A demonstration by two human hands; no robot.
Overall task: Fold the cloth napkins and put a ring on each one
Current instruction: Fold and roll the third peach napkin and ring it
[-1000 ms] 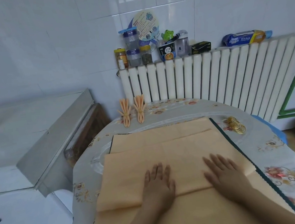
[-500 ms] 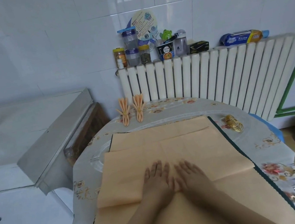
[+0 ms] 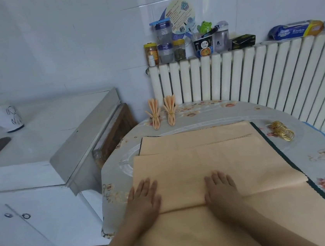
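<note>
Round table (image 3: 227,113), floral cover; folded peach napkin (image 3: 203,168) lies on a stack at its centre. Package on radiator (image 3: 253,76) reads "Kitchen". Left hand (image 3: 144,199) and right hand (image 3: 220,189) press flat on napkin's near fold, fingers straight; half a second ago together, now spread apart. Gold rings (image 3: 282,133) at right; two ringed napkins (image 3: 162,112) at the back.

The napkin (image 3: 203,170) is plain peach-orange; the cloth under it has a dark green scalloped border (image 3: 279,156). The desk cover (image 3: 324,165) is grey with orange-and-gold floral print. 2 ringed napkins (image 3: 163,113) are peach, the rings (image 3: 283,133) gold, the radiator (image 3: 253,76) white.
</note>
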